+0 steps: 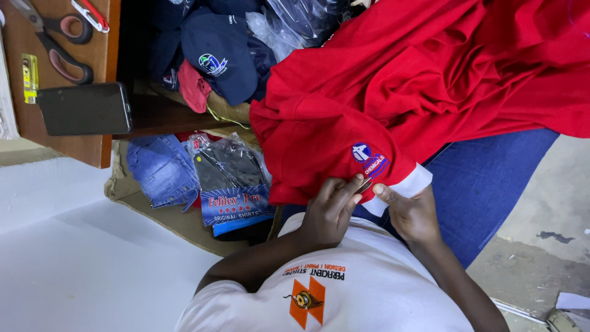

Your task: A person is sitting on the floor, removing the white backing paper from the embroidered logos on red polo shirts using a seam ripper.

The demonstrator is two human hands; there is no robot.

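Observation:
A red polo shirt [430, 80] with a white sleeve cuff [412, 184] lies bunched over my lap. On it sits a round blue-and-white embroidered badge [367, 160]. My left hand [330, 212] pinches the red fabric just below the badge. My right hand [410, 212] grips the cuffed sleeve edge beside it, thumb pointing at the badge. Between the two thumbs shows a small dark item [365, 184]; I cannot tell what it is.
A wooden table [98, 150] at top left carries scissors [58, 43] and a dark phone [85, 109]. Beneath it lie navy caps [218, 55], folded jeans [161, 169] and plastic-packed shirts [233, 184]. White sheet [74, 258] at left, blue cloth [491, 178] and concrete floor [541, 215] at right.

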